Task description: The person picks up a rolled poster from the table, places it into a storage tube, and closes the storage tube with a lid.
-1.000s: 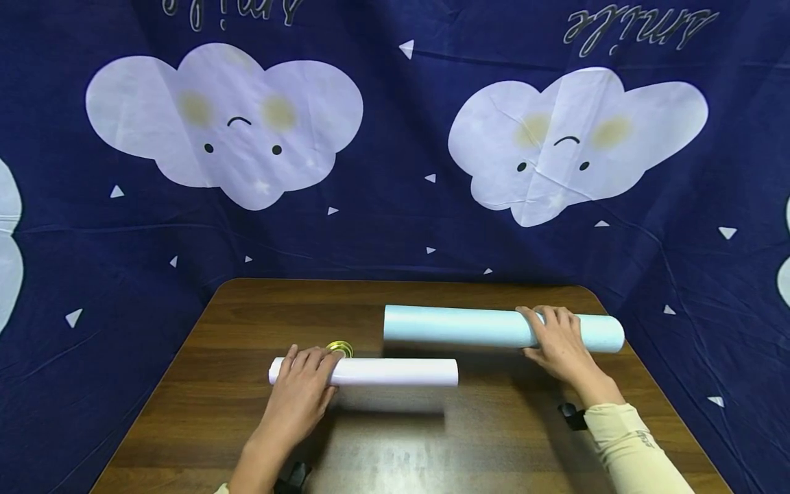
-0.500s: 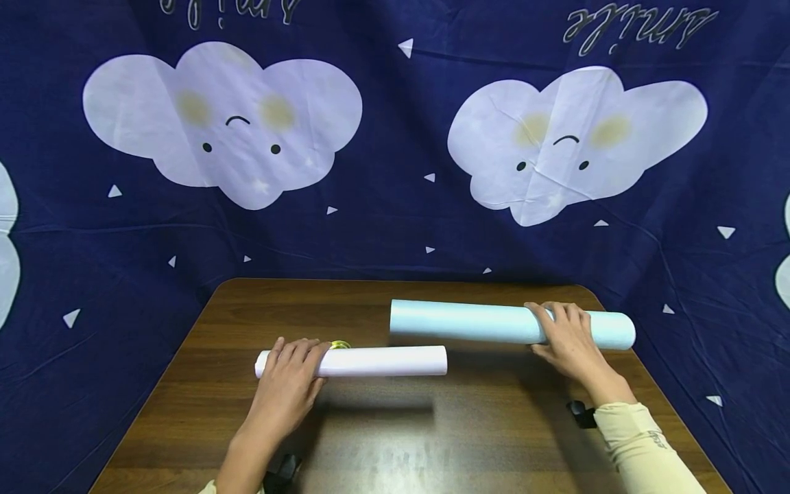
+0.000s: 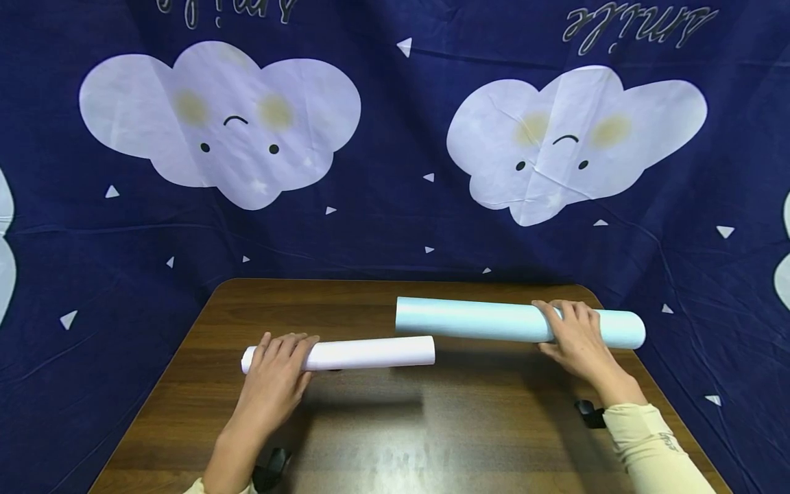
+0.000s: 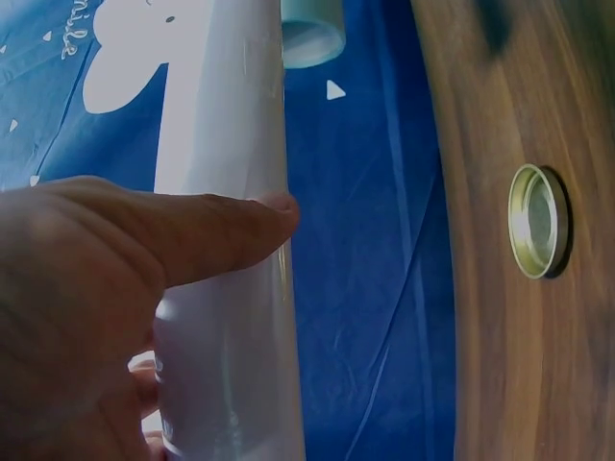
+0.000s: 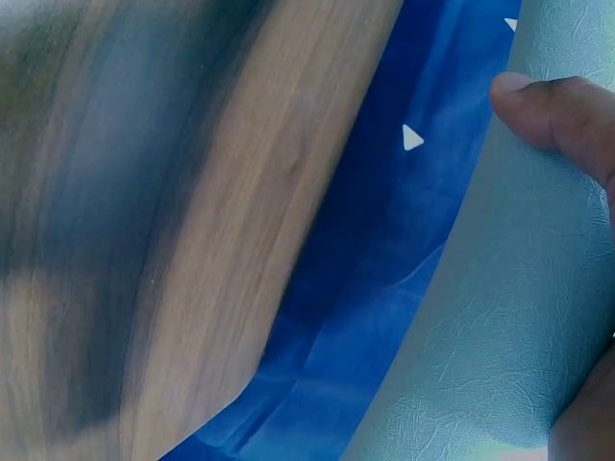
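Observation:
My left hand [image 3: 271, 381] grips a slim white roll [image 3: 373, 352] near its left end, holding it level above the table; its shadow falls on the wood below. In the left wrist view the thumb lies across the glossy white surface. A thicker light blue roll [image 3: 469, 319] is held by my right hand [image 3: 579, 346] toward its right end, farther back over the table. Its textured surface and my thumb [image 5: 557, 115] show in the right wrist view. The blue roll's hollow end [image 4: 315, 43] appears in the left wrist view. The two rolls are apart.
A shallow gold lid [image 4: 538, 221] lies on the brown wooden table [image 3: 395, 439]; the white roll hides it in the head view. A dark blue curtain [image 3: 395, 137] with upside-down clouds hangs behind the table's far edge.
The left hand has carried the white roll leftward and upward in view, tilting it slightly and covering the gold lid. The right hand has moved the blue roll right and slightly up.

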`<action>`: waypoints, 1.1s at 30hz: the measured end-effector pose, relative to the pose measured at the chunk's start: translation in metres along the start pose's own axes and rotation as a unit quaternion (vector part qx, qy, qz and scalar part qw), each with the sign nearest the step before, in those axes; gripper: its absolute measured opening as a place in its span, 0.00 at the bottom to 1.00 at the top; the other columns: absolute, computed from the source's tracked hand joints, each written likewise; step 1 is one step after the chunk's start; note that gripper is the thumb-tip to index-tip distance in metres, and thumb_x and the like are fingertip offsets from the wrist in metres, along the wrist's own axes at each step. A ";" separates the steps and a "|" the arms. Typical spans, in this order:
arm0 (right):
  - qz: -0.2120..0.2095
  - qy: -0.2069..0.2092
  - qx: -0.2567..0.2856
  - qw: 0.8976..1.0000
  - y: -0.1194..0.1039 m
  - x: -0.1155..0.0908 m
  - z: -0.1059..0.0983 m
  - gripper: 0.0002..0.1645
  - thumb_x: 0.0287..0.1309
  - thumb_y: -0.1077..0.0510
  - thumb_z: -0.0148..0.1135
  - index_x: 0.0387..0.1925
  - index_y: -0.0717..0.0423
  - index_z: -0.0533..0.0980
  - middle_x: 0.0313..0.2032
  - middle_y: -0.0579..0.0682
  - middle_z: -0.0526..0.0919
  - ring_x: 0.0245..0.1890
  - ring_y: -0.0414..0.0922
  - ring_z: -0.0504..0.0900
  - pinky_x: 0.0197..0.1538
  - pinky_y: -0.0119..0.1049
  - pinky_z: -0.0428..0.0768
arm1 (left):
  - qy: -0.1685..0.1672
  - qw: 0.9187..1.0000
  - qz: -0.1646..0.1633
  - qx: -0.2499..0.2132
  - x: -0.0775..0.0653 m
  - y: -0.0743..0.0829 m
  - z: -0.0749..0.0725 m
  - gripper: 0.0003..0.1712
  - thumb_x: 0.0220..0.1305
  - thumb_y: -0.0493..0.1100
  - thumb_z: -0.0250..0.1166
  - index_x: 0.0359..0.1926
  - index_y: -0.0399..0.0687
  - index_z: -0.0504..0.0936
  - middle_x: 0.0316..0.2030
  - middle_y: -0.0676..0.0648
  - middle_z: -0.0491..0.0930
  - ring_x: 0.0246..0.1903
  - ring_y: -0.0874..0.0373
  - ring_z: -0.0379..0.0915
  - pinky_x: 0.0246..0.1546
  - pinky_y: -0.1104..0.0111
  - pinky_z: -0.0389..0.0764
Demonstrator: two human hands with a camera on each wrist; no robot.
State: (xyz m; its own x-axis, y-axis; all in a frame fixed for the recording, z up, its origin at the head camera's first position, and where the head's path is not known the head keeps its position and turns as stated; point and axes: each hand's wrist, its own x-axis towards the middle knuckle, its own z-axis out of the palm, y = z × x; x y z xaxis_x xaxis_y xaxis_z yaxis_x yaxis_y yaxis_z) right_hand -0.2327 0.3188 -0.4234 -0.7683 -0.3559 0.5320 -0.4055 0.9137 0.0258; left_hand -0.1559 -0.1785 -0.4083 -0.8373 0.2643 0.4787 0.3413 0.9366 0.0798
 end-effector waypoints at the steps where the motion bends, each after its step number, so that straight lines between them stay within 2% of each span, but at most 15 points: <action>1: 0.000 0.000 0.001 1.000 0.000 0.000 -0.001 0.50 0.25 0.59 0.79 0.58 0.50 0.68 0.44 0.62 0.75 0.44 0.65 0.70 0.45 0.63 0.63 | -0.002 1.000 -0.002 0.000 0.000 -0.001 -0.001 0.33 0.43 0.39 0.76 0.54 0.46 0.76 0.50 0.41 0.80 0.54 0.44 0.73 0.62 0.42 0.62; 18: -0.001 0.003 -0.003 1.000 0.007 -0.002 -0.008 0.50 0.24 0.58 0.78 0.58 0.51 0.67 0.45 0.61 0.73 0.45 0.65 0.68 0.45 0.62 0.62 | 0.026 1.000 0.006 0.014 0.005 -0.021 -0.014 0.33 0.41 0.36 0.75 0.53 0.44 0.76 0.48 0.39 0.79 0.51 0.40 0.73 0.60 0.41 0.64; 33: 0.004 0.006 0.002 1.000 0.016 -0.011 -0.018 0.50 0.25 0.58 0.78 0.58 0.49 0.67 0.46 0.61 0.72 0.45 0.63 0.67 0.44 0.62 0.62 | 0.025 1.000 -0.003 0.012 0.010 -0.030 -0.019 0.33 0.42 0.35 0.74 0.54 0.43 0.75 0.49 0.38 0.79 0.51 0.38 0.72 0.61 0.40 0.61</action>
State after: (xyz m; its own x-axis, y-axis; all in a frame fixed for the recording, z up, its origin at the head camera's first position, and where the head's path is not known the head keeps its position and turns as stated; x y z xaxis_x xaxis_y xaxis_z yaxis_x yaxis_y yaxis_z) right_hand -0.2218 0.3408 -0.4134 -0.7656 -0.3459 0.5423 -0.4010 0.9159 0.0181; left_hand -0.1662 -0.2086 -0.3893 -0.8165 0.2477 0.5215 0.3255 0.9435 0.0616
